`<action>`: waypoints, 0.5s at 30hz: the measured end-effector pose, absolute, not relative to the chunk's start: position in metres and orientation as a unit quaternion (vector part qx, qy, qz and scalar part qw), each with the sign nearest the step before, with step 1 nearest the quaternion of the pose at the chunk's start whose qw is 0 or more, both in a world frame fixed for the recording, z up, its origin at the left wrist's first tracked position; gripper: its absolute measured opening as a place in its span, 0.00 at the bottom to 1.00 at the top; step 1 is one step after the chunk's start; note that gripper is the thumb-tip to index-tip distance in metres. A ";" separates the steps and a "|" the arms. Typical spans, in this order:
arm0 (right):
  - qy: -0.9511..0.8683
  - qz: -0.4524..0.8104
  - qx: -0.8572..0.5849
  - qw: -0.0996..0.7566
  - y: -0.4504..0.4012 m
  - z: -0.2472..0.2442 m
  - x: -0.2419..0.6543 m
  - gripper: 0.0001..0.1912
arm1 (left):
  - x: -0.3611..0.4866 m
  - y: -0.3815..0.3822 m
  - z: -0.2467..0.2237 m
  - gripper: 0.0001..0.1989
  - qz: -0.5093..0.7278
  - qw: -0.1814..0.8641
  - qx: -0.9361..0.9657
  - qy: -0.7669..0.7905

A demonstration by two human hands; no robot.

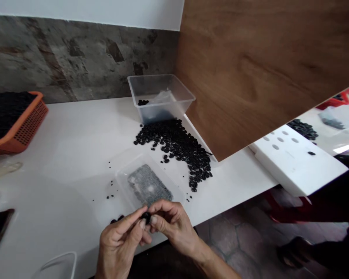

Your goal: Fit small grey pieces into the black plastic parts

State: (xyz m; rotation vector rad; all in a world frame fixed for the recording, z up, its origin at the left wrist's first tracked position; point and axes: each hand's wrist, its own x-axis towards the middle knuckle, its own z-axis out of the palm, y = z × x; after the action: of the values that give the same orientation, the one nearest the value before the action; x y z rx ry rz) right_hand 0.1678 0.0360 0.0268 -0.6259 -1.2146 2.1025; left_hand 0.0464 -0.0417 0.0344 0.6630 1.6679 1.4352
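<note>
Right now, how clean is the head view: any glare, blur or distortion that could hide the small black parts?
Head view: light is soft and even, the white table shows a mild sheen but no hard glare; the pile of black parts reads sharply; the clear tray is faint against the white; both hands look slightly soft; wide-angle bending tilts the wooden panel and the table's right edge.

Single head cam, looks forward and down over white desk [75, 139]; hands [147, 232] close at 6 o'clock, wall at 12.
</note>
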 end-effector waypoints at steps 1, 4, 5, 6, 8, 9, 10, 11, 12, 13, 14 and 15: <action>-0.493 0.775 -0.244 0.311 0.035 0.028 0.167 0.08 | 0.045 -0.044 0.034 0.14 0.564 0.409 0.272 0.664; -0.636 0.644 -0.285 0.316 0.041 0.031 0.174 0.06 | 0.025 -0.052 0.025 0.18 0.534 0.383 0.276 0.702; -0.678 0.582 -0.306 0.328 0.048 0.030 0.179 0.06 | 0.015 -0.055 0.019 0.19 0.509 0.351 0.273 0.737; -0.711 0.516 -0.332 0.345 0.057 0.028 0.185 0.06 | 0.003 -0.057 0.010 0.21 0.471 0.301 0.266 0.785; -0.757 0.357 -0.403 0.370 0.084 0.021 0.198 0.07 | -0.021 -0.060 -0.009 0.21 0.373 0.266 0.298 0.837; -0.779 0.271 -0.440 0.355 0.100 0.016 0.203 0.09 | -0.030 -0.059 -0.020 0.20 0.343 0.265 0.350 0.831; -0.808 0.199 -0.463 0.305 0.116 0.011 0.207 0.09 | -0.037 -0.058 -0.030 0.19 0.312 0.250 0.401 0.824; -0.819 0.177 -0.467 0.281 0.132 0.005 0.210 0.09 | -0.042 -0.057 -0.039 0.18 0.285 0.217 0.441 0.823; -0.827 0.163 -0.468 0.265 0.147 -0.001 0.210 0.09 | -0.044 -0.055 -0.046 0.18 0.258 0.195 0.480 0.815; -0.836 0.151 -0.467 0.246 0.159 -0.006 0.208 0.09 | -0.045 -0.054 -0.052 0.19 0.234 0.172 0.507 0.811; -0.844 0.142 -0.464 0.227 0.170 -0.011 0.204 0.10 | -0.045 -0.052 -0.056 0.20 0.211 0.156 0.526 0.809; -0.851 0.133 -0.462 0.208 0.178 -0.016 0.199 0.10 | -0.044 -0.051 -0.058 0.20 0.189 0.149 0.540 0.806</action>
State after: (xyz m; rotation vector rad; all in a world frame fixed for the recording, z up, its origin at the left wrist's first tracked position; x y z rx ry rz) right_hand 0.1986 0.1780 -0.0156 -1.2870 -2.3695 0.3708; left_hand -0.0441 -0.0508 -0.0576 1.5534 2.3187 0.5436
